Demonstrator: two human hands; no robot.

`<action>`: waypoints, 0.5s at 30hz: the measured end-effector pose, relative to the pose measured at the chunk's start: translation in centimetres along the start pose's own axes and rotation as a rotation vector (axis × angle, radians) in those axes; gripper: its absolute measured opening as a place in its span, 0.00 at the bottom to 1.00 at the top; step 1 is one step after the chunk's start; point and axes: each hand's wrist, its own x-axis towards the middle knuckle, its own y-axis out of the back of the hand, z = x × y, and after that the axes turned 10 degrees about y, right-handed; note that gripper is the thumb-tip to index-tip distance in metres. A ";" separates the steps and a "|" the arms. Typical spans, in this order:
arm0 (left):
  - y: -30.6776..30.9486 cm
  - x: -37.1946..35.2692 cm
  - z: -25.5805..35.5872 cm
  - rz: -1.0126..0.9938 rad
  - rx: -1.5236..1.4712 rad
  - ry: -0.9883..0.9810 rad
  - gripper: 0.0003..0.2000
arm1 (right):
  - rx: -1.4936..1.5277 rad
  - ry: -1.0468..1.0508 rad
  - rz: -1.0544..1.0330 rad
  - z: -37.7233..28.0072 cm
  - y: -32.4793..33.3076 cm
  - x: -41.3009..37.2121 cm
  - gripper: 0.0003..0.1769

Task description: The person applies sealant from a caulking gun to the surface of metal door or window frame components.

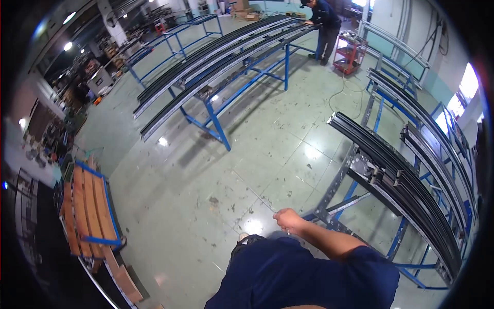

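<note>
My right hand (289,220) reaches out in front of my body, its fingers closed. A thin, light-coloured rod (263,201) runs from the fingertips toward the upper left, over the floor; its exact kind is too small to make out. Closest to this hand is the blue metal rack on my right, whose dark-stained frame bar (335,188) stands just beyond the wrist. Long black profiles (381,149) lie across that rack, with small metal pieces (383,176) among them. My left hand is out of the picture.
Another blue rack (216,121) carries long dark profiles (206,64) ahead. A person (325,26) bends at its far end, beside a red cart (350,53). A hose or cable (334,95) lies on the floor. At left stands a blue-framed cart with wooden slats (95,206).
</note>
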 end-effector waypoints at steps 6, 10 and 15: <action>40.3 18.2 20.2 0.419 -0.232 -0.026 0.18 | 0.238 0.026 0.267 -4.5 2.3 6.0 0.08; 53.4 23.6 38.9 0.489 -0.819 -0.342 0.18 | 0.308 0.001 0.414 -8.8 4.4 11.6 0.08; 49.1 29.9 53.1 0.442 -0.369 -0.514 0.17 | 0.463 0.027 0.567 -14.2 10.7 22.6 0.08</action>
